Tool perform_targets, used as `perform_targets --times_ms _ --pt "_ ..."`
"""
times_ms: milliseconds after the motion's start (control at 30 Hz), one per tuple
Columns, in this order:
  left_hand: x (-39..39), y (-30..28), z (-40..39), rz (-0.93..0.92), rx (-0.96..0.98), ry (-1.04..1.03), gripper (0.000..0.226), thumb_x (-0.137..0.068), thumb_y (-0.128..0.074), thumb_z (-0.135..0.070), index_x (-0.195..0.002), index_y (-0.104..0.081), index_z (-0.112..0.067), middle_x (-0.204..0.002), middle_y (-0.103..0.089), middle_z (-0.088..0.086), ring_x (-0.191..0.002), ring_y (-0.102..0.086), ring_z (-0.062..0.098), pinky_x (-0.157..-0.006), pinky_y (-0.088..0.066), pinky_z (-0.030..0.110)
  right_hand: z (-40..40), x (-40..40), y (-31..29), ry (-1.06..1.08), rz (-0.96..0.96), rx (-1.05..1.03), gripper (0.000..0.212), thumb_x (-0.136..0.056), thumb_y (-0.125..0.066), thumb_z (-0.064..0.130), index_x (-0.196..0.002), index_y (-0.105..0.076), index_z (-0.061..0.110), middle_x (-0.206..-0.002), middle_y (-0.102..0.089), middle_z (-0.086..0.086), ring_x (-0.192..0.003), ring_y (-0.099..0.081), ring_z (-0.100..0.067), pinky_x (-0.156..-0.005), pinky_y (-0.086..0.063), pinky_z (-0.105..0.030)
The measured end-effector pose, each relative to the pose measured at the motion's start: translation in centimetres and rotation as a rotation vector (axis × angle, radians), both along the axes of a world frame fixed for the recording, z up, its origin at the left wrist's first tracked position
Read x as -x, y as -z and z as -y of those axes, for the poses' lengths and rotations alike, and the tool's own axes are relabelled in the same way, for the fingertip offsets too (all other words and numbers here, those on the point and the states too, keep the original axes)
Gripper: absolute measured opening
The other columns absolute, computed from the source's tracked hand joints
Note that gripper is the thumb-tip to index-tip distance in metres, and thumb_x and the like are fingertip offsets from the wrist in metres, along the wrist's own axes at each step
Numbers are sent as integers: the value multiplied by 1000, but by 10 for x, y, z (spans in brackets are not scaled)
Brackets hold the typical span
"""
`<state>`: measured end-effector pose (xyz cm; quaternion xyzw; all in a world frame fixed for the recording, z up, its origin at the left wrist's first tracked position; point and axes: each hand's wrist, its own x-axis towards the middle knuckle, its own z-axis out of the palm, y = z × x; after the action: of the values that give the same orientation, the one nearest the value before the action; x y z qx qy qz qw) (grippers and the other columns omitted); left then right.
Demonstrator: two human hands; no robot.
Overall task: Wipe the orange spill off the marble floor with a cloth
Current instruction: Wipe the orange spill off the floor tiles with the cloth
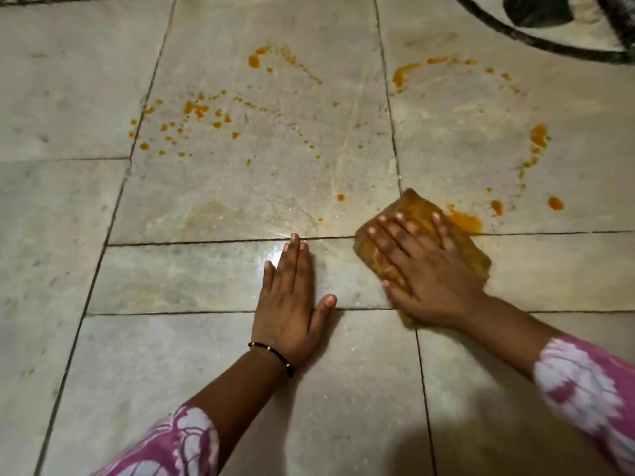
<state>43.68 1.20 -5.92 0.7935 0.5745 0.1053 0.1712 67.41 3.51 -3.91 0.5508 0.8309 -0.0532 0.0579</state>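
Note:
My right hand [424,269] presses flat on a folded, orange-stained cloth [414,204] lying on the marble floor [220,355], fingers spread over it. Right beside the cloth's far right edge lies a wet orange patch [465,222]. Orange drops and smears are scattered over the tiles beyond: a cluster at the left [196,109], an arc at the top middle [256,60], and a ring of blobs at the right [538,135]. My left hand [292,304] rests palm-down on the floor to the left of the cloth, fingers together, holding nothing.
A dark curved object, perhaps a stand or hose [549,42], lies at the top right corner. Dark grout lines cross the pale tiles. A bright light reflection glares on the floor by my left fingertips [275,255].

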Motion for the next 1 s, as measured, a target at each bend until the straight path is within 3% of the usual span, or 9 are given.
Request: perform_targets --times_ms 133,233,300,467,600,733,800,900,1000 --pt "-2 -6 0 112 -12 -112 69 -94 -8 -57 -147 8 -16 -157 2 8 -145 0 20 -116 8 30 13 45 7 -107 -76 -42 72 -81 -39 50 -147 -30 22 -152 -34 -3 -142 -25 -21 -112 -13 -55" --pt "-3 -5 1 77 -12 -51 66 -94 -9 -57 -146 13 -23 -157 0 8 -145 -2 21 -115 7 33 54 21 4 -115 -97 -24 73 -80 -43 49 -146 -32 22 -152 -33 -1 -142 -24 -18 -112 -14 -53" --pt "-2 -4 2 37 -15 -20 69 -94 -9 -57 -148 8 -18 -157 -2 10 -145 -3 21 -116 4 37 80 -14 2 -70 -101 -5 73 -76 -45 47 -144 -34 21 -148 -39 -2 -139 -27 -18 -111 -16 -53" --pt "-6 0 5 -111 -9 102 78 -91 -9 -62 -149 -1 -10 -158 -1 9 -145 4 17 -116 4 41 72 -111 -4 371 -87 -29 69 -78 -34 42 -144 -31 21 -146 -43 -11 -140 -24 -20 -114 -6 -50" --pt "-8 -1 3 -151 4 113 80 -90 -13 -62 -149 -5 -9 -157 -2 8 -145 2 17 -115 1 43 -16 -97 2 653 -55 -93 78 -80 -18 53 -147 -27 15 -154 -27 -11 -143 -17 -27 -114 -1 -51" --pt "-7 -1 4 -159 15 80 79 -91 -11 -62 -149 -3 -9 -157 -3 11 -145 0 20 -115 -1 43 -54 -15 7 330 -25 1 74 -83 -13 51 -150 -16 20 -159 -14 -4 -146 -5 -23 -113 6 -50" --pt "-5 -1 4 -124 11 62 77 -92 -11 -60 -148 -3 -9 -156 -6 13 -144 -5 23 -115 -2 43 -32 11 5 110 -65 6 72 -84 -19 52 -149 -21 22 -157 -20 -3 -145 -13 -22 -113 2 -53" --pt "-3 1 4 -84 -7 56 75 -93 -12 -59 -148 0 -10 -156 -6 13 -144 -6 24 -114 -3 44 27 -6 5 -74 -58 -9 67 -85 -37 48 -146 -31 22 -154 -26 0 -143 -21 -19 -113 -11 -53" --pt "-4 3 3 -91 -26 88 78 -92 -12 -60 -149 0 -8 -157 -3 13 -145 -3 24 -114 -4 46 61 -68 1 -65 -55 -48 68 -81 -42 46 -144 -32 22 -149 -36 -1 -140 -24 -17 -110 -16 -51"
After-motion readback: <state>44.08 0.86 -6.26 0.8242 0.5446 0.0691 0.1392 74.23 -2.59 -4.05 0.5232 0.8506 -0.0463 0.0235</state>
